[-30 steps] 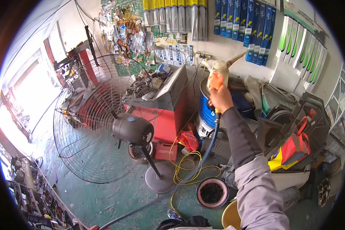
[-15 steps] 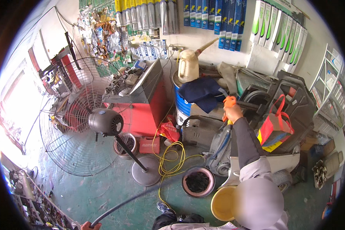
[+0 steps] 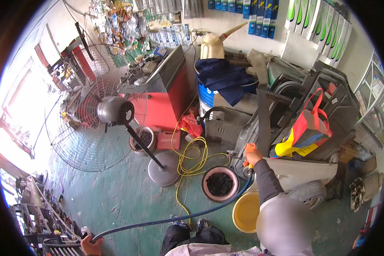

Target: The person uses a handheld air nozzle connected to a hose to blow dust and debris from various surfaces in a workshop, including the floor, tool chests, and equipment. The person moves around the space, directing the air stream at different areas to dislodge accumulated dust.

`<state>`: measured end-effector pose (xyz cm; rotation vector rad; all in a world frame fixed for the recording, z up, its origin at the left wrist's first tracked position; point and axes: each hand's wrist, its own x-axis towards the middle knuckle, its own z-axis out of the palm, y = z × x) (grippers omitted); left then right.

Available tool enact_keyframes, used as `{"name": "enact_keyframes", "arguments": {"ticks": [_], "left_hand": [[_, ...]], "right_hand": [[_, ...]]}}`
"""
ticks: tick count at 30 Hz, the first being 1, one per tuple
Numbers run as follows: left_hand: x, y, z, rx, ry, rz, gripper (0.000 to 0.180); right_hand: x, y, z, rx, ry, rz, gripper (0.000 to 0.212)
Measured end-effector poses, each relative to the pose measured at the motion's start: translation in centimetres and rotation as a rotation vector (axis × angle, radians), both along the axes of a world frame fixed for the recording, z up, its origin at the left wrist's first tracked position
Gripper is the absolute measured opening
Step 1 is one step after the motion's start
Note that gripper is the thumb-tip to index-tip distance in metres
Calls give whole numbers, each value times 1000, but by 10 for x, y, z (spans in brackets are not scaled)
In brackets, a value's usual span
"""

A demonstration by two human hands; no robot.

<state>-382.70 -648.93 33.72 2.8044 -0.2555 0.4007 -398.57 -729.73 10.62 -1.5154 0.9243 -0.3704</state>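
a: what are the hands doing?
b: the right hand point(image 3: 254, 158) is wrapped around an orange handle point(image 3: 250, 147), right of the middle, beyond a yellow basin point(image 3: 235, 214). the left hand point(image 3: 92, 246), low on the left, curls around a hose point(image 3: 175, 214).
a: what is the hose like?
b: dark blue, smooth and thick, bending in one long arc up to a yellowish fitting point(image 3: 250, 167) under the handle.
a: and the other shapes nearby?
b: a round, pink-lined tub point(image 3: 208, 194) holds crumpled black stuff. a limp navy cloth point(image 3: 226, 79) hangs in folds over a blue drum point(image 3: 206, 96), by a cream plastic jug point(image 3: 212, 46). thin yellow cable point(image 3: 190, 172) lies in loose coils.
a: what about the room?
b: a scuffed green floor point(image 3: 115, 187), a pedestal fan point(image 3: 115, 111) with a wire cage, a red cabinet point(image 3: 170, 98) with jumbled parts on top, and packaged goods hung on a pale wall point(image 3: 239, 32). a glossy red bag point(image 3: 315, 121) sits among dark plastic panels.
a: anything hard to make out?
b: a blurred disc covers part of the right sleeve point(image 3: 269, 181); the handle's front end is unclear, and the packages along the top edge are cut off.
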Motion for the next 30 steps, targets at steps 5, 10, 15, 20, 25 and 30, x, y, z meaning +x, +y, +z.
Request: {"name": "enact_keyframes", "arguments": {"ticks": [5, 10, 15, 20, 25, 30], "left_hand": [[-15, 26, -4, 60, 68, 52, 56], [-30, 45, -11, 55, 69, 125, 57], [-47, 53, -9, 143, 146, 174, 56], [-56, 75, -19, 145, 26, 85, 58], [-58, 95, -31, 91, 57, 168, 55], [-57, 92, -32, 310, 48, 115, 54]], "right_hand": [[-11, 39, -100, 101, 247, -127, 34], [0, 85, -107, 323, 24, -291, 20], [44, 137, -95, 414, 91, -40, 20], [57, 171, -114, 348, -34, 225, 25], [26, 222, -167, 555, 231, 43, 13], [-7, 283, -219, 639, 302, -303, 14]]}}
